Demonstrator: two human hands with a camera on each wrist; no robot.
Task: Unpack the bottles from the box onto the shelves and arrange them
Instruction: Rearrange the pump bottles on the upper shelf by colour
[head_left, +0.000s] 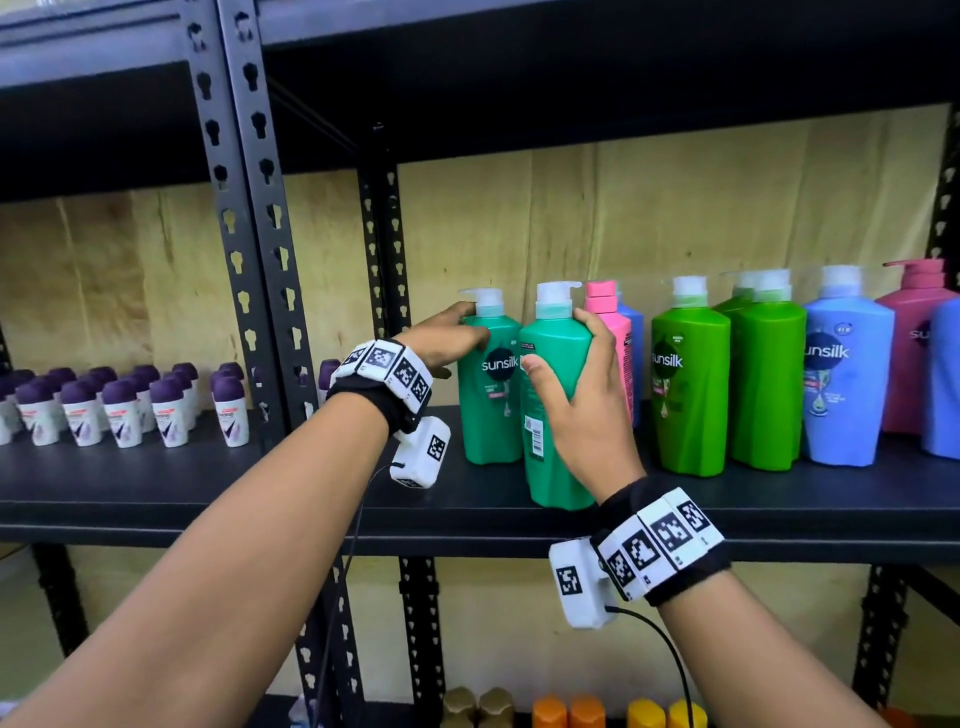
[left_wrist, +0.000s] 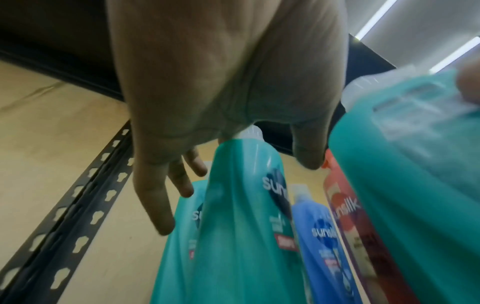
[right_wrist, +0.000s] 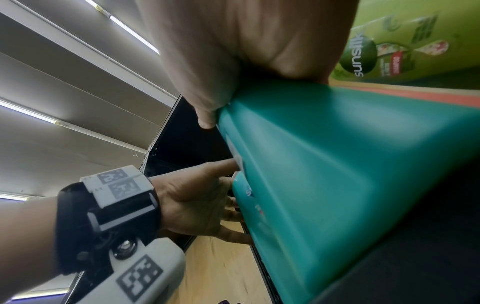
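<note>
On the black shelf (head_left: 260, 483) two teal Sunsilk pump bottles stand side by side. My right hand (head_left: 576, 384) grips the nearer teal bottle (head_left: 550, 332) by its upper body, thumb on the back label and fingers round the right side; its base is at the shelf's front edge. In the right wrist view this bottle (right_wrist: 337, 164) fills the frame under my palm. My left hand (head_left: 457, 332) lies with straight fingers against the shoulder of the farther teal bottle (head_left: 488, 410), just left of it. The left wrist view shows that bottle (left_wrist: 239, 226) below my palm, with another teal one behind it.
Right of the teal pair stand a pink bottle (head_left: 608, 317), two green bottles (head_left: 688, 384), a blue bottle (head_left: 841, 384) and a pink pump bottle (head_left: 909, 332). Purple-capped roll-ons (head_left: 124, 410) fill the left bay beyond the slotted upright (head_left: 249, 234). Orange and yellow caps (head_left: 566, 712) show below.
</note>
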